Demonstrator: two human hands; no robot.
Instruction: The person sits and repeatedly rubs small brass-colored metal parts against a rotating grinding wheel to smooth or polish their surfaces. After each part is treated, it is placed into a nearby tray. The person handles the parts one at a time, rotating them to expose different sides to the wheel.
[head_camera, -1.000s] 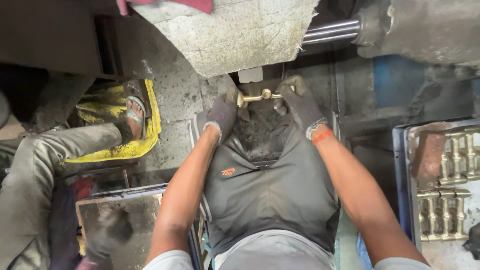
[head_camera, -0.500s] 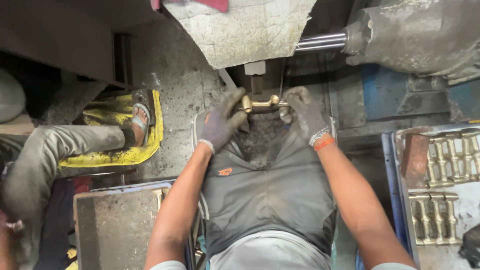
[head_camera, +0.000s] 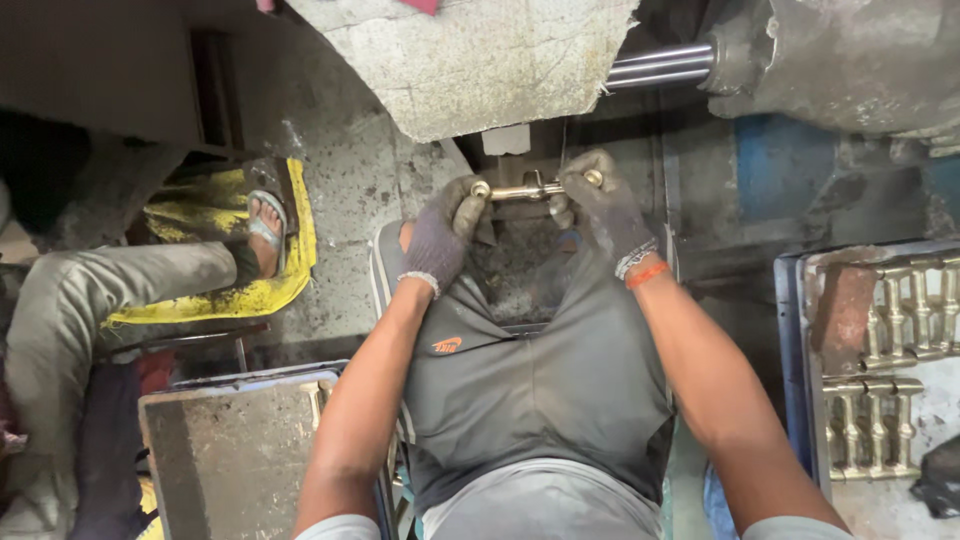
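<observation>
brass rod casting (head_camera: 530, 189) | held level over the lap, just below grey machine block (head_camera: 470, 60) | left hand (head_camera: 440, 235), right hand (head_camera: 600, 210) gloved, each closed on an end | step: gripping, likely positioning | next needs steady two-hand alignment

A grimy, oil-stained concrete floor (head_camera: 350, 190) lies under dim light; a rough concrete slab (head_camera: 470, 60) overhangs above, with a steel shaft (head_camera: 660, 66) and blue-painted machine panel (head_camera: 770, 165) alongside.
</observation>
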